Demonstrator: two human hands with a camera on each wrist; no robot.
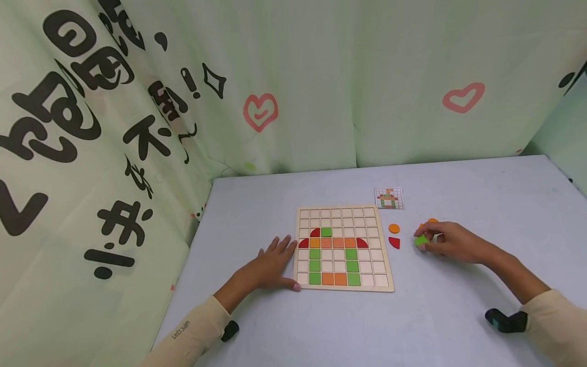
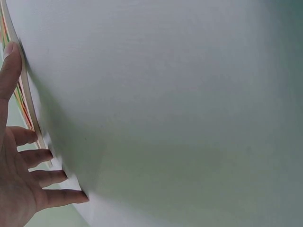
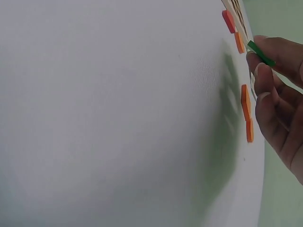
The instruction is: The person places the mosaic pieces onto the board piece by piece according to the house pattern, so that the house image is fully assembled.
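Observation:
In the head view, my left hand (image 1: 270, 265) lies with spread fingers at the left edge of a square wooden grid board (image 1: 332, 254), its thumb at the lower left corner. Green, orange and red tiles fill some cells, and many cells are bare. To the right of the board, my right hand (image 1: 451, 242) pinches a green tile (image 1: 420, 240) between thumb and fingers. The right wrist view shows this green tile (image 3: 261, 53) held just above the table. Orange tiles (image 1: 433, 220) lie beside that hand, partly hidden by it.
An orange round tile (image 1: 394, 229) and a red quarter-round tile (image 1: 394, 242) lie between board and right hand. A small picture card (image 1: 389, 199) with a coloured grid pattern sits past the board's upper right corner. Printed curtains (image 1: 312, 102) hang behind the white-covered table (image 1: 284, 326).

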